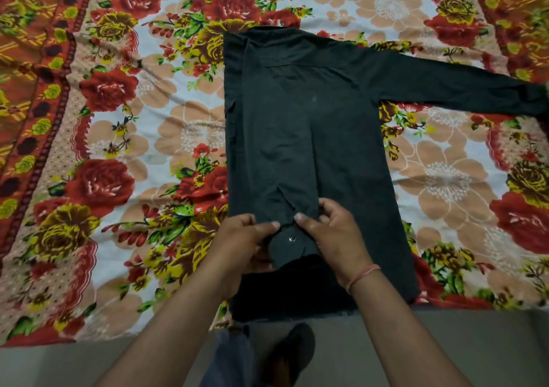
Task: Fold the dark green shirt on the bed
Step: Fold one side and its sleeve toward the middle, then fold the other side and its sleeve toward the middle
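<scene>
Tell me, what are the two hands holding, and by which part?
Both hands hold the dark green shirt by the cuff of its folded-in sleeve: the left hand pinches one side, the right hand the other.

The single head-worn camera is looking forward and steeply down from close above the bed (pixel 118 149), whose cover is filling most of the frame; the floor (pixel 445 357) is showing along the bottom edge.

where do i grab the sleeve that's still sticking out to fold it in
Pinch the outstretched sleeve at its cuff end, reaching from your right. It lies flat and straight off the shirt, so lifting the far end should carry the whole length across. The left hand and right hand pinch the other cuff.
</scene>
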